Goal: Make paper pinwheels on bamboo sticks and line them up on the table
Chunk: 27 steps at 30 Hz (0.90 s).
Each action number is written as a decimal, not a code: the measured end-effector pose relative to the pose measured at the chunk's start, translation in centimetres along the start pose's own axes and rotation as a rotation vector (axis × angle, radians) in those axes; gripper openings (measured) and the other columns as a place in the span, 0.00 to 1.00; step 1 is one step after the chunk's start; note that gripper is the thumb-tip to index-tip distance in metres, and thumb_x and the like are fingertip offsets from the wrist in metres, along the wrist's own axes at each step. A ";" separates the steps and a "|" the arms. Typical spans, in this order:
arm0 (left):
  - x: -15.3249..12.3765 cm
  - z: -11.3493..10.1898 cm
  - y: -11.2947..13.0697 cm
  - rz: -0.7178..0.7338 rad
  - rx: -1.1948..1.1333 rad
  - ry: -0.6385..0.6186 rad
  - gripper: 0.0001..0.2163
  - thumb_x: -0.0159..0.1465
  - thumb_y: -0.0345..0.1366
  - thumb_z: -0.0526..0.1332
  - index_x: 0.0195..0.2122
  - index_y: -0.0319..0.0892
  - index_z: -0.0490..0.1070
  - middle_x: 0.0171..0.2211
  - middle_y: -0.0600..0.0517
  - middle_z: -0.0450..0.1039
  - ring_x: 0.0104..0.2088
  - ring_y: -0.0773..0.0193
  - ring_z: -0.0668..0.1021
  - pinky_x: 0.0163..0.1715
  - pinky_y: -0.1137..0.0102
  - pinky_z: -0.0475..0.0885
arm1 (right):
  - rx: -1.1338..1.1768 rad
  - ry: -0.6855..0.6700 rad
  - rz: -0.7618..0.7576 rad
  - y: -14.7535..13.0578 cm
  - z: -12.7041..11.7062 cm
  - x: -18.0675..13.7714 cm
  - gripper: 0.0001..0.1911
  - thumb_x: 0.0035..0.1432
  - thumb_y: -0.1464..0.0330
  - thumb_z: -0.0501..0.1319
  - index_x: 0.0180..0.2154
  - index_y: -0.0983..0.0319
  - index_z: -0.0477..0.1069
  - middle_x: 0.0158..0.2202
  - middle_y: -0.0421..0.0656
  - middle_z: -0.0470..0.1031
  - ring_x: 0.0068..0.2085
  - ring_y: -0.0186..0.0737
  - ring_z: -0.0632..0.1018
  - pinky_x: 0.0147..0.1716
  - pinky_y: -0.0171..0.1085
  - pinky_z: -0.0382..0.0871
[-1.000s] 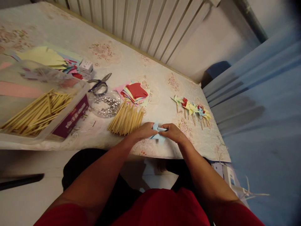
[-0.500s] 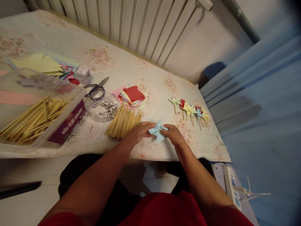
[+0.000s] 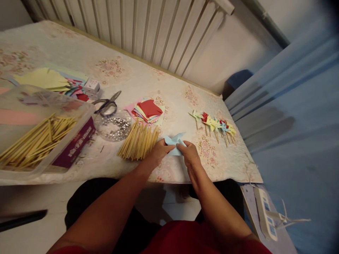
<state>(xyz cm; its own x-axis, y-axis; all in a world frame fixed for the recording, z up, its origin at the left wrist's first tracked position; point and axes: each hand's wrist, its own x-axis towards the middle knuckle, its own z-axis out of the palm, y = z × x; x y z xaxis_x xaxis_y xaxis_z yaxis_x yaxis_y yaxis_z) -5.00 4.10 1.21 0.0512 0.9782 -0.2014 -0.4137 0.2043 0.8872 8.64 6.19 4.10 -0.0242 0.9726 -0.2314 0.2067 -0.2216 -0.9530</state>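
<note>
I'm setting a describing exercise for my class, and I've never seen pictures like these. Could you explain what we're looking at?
There is no machine here: these are a person's own bare hands. One camera, worn on the head, looks forward and down, so the forearms reach away from you.

The left hand and right hand together hold a folded piece of light blue paper, with the thumbs near its middle.

On the flowered cloth, just beyond the left hand, lies a pile of thin sticks. Further off are stacked coloured papers. To the left are a clear dish of small shiny pieces, scissors and a clear box with more sticks. To the right lie paper pinwheels on sticks.
</note>
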 end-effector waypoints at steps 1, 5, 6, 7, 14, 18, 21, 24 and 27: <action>0.0 0.0 0.0 0.007 0.024 0.018 0.15 0.49 0.38 0.67 0.35 0.36 0.72 0.29 0.52 0.72 0.27 0.68 0.70 0.30 0.72 0.64 | 0.004 0.000 0.001 0.0 0.2 -0.1 0.09 0.42 0.63 0.65 0.27 0.62 0.74 0.20 0.35 0.70 0.21 0.32 0.68 0.23 0.32 0.59; -0.1 -0.1 0.0 0.011 0.095 0.077 0.12 0.51 0.38 0.65 0.35 0.36 0.73 0.28 0.51 0.73 0.27 0.67 0.70 0.28 0.72 0.64 | 0.020 -0.006 0.008 -0.1 0.5 -0.3 0.08 0.43 0.64 0.65 0.27 0.62 0.74 0.20 0.35 0.71 0.21 0.33 0.69 0.23 0.33 0.60; -0.1 -0.1 0.0 0.010 0.094 0.080 0.12 0.51 0.38 0.65 0.35 0.36 0.73 0.29 0.51 0.73 0.27 0.67 0.70 0.29 0.72 0.64 | 0.027 -0.007 0.009 -0.2 0.6 -0.3 0.08 0.43 0.64 0.65 0.27 0.62 0.74 0.20 0.36 0.71 0.21 0.33 0.69 0.23 0.33 0.61; -0.2 0.0 0.1 0.012 0.088 0.077 0.12 0.52 0.38 0.65 0.35 0.36 0.74 0.29 0.51 0.74 0.27 0.67 0.71 0.29 0.72 0.65 | 0.033 -0.007 0.009 -0.2 0.6 -0.3 0.08 0.42 0.64 0.65 0.27 0.62 0.74 0.20 0.36 0.72 0.21 0.33 0.69 0.23 0.33 0.61; -0.2 0.2 0.1 0.043 -0.013 0.054 0.11 0.51 0.37 0.65 0.34 0.37 0.74 0.28 0.51 0.75 0.28 0.65 0.73 0.30 0.71 0.66 | 0.084 0.008 0.035 -0.3 1.0 -0.4 0.08 0.40 0.65 0.66 0.27 0.62 0.75 0.20 0.36 0.73 0.22 0.34 0.70 0.24 0.33 0.62; -0.3 0.3 0.3 0.037 -0.069 0.054 0.11 0.51 0.36 0.65 0.34 0.37 0.75 0.28 0.50 0.76 0.28 0.65 0.74 0.30 0.71 0.67 | 0.103 0.010 0.039 -0.4 1.2 -0.5 0.09 0.40 0.65 0.66 0.27 0.62 0.75 0.20 0.36 0.73 0.21 0.34 0.70 0.24 0.33 0.62; -0.5 0.4 0.7 0.025 -0.103 0.069 0.11 0.50 0.35 0.65 0.35 0.36 0.75 0.27 0.50 0.76 0.27 0.65 0.74 0.30 0.71 0.67 | 0.113 0.009 0.035 -0.4 1.3 -0.5 0.09 0.41 0.65 0.66 0.27 0.62 0.75 0.20 0.36 0.73 0.21 0.33 0.69 0.24 0.33 0.62; -0.6 0.5 0.8 0.018 -0.127 0.066 0.12 0.50 0.34 0.65 0.36 0.36 0.75 0.27 0.50 0.76 0.26 0.66 0.73 0.29 0.71 0.67 | 0.106 0.012 0.028 -0.3 1.4 -0.4 0.09 0.41 0.65 0.66 0.27 0.63 0.75 0.20 0.36 0.73 0.21 0.33 0.69 0.24 0.32 0.61; -0.4 0.4 0.6 0.025 -0.120 0.077 0.12 0.49 0.34 0.66 0.35 0.36 0.75 0.27 0.50 0.76 0.26 0.66 0.73 0.29 0.72 0.67 | 0.093 0.017 0.027 -0.2 1.4 -0.3 0.08 0.42 0.65 0.65 0.27 0.62 0.75 0.20 0.36 0.73 0.21 0.33 0.69 0.23 0.33 0.62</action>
<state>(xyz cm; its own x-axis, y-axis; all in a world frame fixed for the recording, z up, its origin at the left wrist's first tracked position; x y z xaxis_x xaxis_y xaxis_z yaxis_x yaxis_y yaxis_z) -4.86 3.82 2.00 -0.0285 0.9761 -0.2154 -0.5203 0.1695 0.8370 7.23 5.81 4.06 -0.0027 0.9671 -0.2546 0.1158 -0.2525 -0.9606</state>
